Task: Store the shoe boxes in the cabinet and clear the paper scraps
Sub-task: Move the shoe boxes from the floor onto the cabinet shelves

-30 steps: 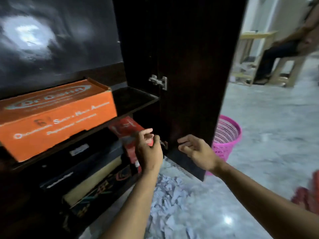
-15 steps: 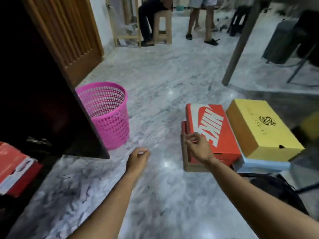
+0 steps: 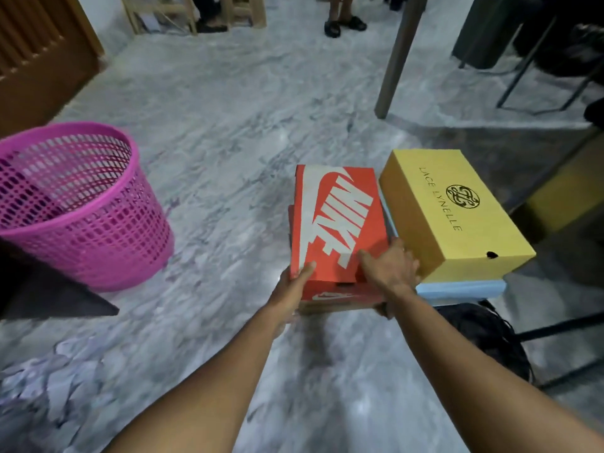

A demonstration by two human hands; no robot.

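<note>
An orange shoe box with a white logo lies on a brown box on the marble floor. My left hand grips its near left corner, thumb on the lid. My right hand grips its near right corner, thumb on the lid and fingers down the side. Right beside it a yellow shoe box sits on a light blue box. Paper scraps lie on the floor at the lower left.
A pink mesh waste basket stands on the floor to the left, next to the dark cabinet door's bottom edge. A table leg rises behind the boxes. A dark bag lies at the right. People's feet are far back.
I turned from the cabinet to the boxes on the floor. Both hands reached forward and took hold of the orange box's near corners.
</note>
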